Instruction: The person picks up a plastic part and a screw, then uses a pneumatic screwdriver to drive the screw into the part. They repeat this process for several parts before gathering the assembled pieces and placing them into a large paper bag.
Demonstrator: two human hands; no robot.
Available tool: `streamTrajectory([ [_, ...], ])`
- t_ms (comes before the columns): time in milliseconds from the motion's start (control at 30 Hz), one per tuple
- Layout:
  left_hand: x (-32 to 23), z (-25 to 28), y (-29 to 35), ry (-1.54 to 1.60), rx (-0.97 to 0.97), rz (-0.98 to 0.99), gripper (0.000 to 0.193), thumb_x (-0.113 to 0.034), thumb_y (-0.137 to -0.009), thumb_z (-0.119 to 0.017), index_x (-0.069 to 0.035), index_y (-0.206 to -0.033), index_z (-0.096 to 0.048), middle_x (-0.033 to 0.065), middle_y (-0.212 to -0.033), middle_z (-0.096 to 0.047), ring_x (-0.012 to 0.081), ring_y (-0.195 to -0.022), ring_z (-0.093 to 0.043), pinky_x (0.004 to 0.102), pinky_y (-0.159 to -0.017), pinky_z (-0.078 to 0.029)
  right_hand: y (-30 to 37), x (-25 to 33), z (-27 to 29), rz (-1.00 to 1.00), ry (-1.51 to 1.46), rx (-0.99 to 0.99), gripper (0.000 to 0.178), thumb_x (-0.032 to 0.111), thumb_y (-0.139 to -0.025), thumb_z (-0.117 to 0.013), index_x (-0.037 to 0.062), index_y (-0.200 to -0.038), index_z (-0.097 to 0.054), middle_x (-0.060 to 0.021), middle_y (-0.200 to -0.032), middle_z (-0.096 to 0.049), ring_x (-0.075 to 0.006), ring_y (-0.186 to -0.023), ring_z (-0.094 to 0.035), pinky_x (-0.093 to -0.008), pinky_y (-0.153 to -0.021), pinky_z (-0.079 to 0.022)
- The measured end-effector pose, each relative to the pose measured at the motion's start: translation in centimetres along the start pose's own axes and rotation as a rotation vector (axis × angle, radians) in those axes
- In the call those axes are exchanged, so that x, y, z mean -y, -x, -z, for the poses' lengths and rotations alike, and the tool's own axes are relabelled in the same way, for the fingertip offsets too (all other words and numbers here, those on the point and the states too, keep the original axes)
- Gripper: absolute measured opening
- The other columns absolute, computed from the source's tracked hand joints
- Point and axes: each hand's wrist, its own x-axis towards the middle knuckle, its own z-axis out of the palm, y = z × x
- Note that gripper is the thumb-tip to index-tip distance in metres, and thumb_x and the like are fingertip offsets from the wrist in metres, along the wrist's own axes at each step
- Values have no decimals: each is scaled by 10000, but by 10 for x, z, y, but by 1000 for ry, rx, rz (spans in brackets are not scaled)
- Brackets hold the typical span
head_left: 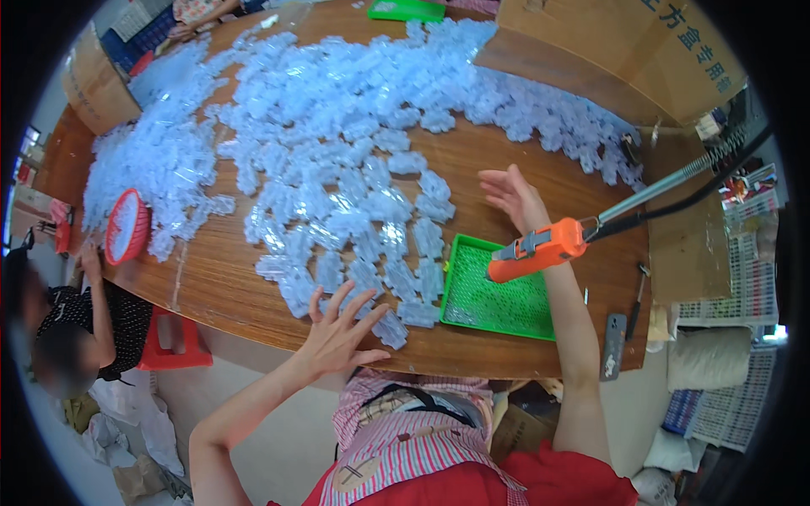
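While our left hand (336, 335) is spread at lower centre and our right hand (521, 199) open at centre-right, we judge the plastic pieces (337, 126) at upper centre light, stiff, slippery, best pinched edgewise.

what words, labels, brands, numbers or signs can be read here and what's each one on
Large cardboard box, upper right: big dark printed characters, readable, but I won't copy them out.
Beige apron patch: a dark cross-like mark, no readable word.
Dark grey phone-like device: pale marking, too small to read.
Orange electric screwdriver: no readable lettering.
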Motion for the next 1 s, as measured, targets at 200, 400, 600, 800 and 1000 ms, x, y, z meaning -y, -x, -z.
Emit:
streamTrajectory([
  [200,-17,-10,-8,-67,130,-122,676,-559,-675,-751,-233,-1244,-588,13,-1397,-435,303,-1401,-230,588,-1108,-29,154,-35,54,193,927,-399,319,208,-911,-639,65,-1195,-608,-152,-1266,-587,-307,-1147,-550,-434,-990,-407],
  [400,-17,-16,-22,109,39,-183,491,-407,-652,-811,-148,-1013,-603,15,-1286,-527,275,-1372,-317,566,-1113,-108,211,-74,28,134,1230,-663,452,249,-935,-615,46,-1324,-510,-174,-1445,-411,-328,-1338,-368,-451,-1119,-255],
  [600,-29,-4,-18,416,-55,-44,523,-345,-671,-837,-86,-1040,-571,77,-1074,-604,285,-1147,-540,453,-982,-388,192,-59,-4,256,1442,-685,422,212,-914,-612,63,-1300,-529,-185,-1416,-418,-329,-1248,-439,-478,-1068,-272],
  [800,-60,2,-23,870,-110,342,798,-313,-648,-898,-19,-1251,-465,114,-991,-599,228,-910,-616,344,-771,-514,176,-44,-76,404,867,7,367,198,-933,-576,71,-1276,-545,-165,-1125,-628,-336,-1110,-536,-448,-979,-377],
  [1000,-74,2,-32,885,-128,350,861,-313,-636,-899,-33,-1314,-448,107,-980,-604,235,-907,-608,352,-794,-505,165,-52,-80,271,756,-102,315,185,-983,-492,4,-1237,-538,-209,-1079,-632,-376,-970,-592,-436,-868,-468],
])
